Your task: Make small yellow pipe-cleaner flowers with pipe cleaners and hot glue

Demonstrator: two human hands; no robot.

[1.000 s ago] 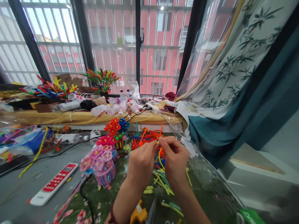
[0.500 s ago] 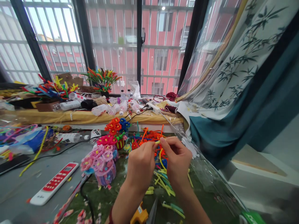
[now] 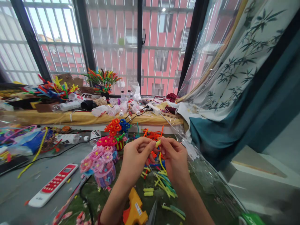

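Note:
A short piece of yellow pipe cleaner (image 3: 158, 143) is pinched between the fingertips of my left hand (image 3: 137, 157) and my right hand (image 3: 175, 157). Both hands are raised above the green work mat. Just below them, cut yellow and teal pipe cleaner strips (image 3: 162, 184) lie scattered, and a curved yellow strip (image 3: 161, 161) shows between the hands. Two short yellow pieces (image 3: 148, 192) rest side by side nearer me. By my left forearm lies a yellow glue gun (image 3: 136, 207), with a scissor blade (image 3: 153, 214) to its right.
Pink pipe-cleaner flowers in a purple pot (image 3: 105, 175) stand left of my hands, with orange and blue flowers (image 3: 114, 126) behind. A red-and-white remote (image 3: 55, 186) and a black cable (image 3: 87, 200) lie to the left. Bottles and craft items crowd the windowsill (image 3: 82, 118).
My left hand has turned and shifted slightly left, its fingers now more visible. The yellow piece shows more clearly between the fingertips. More of the glue gun is in view.

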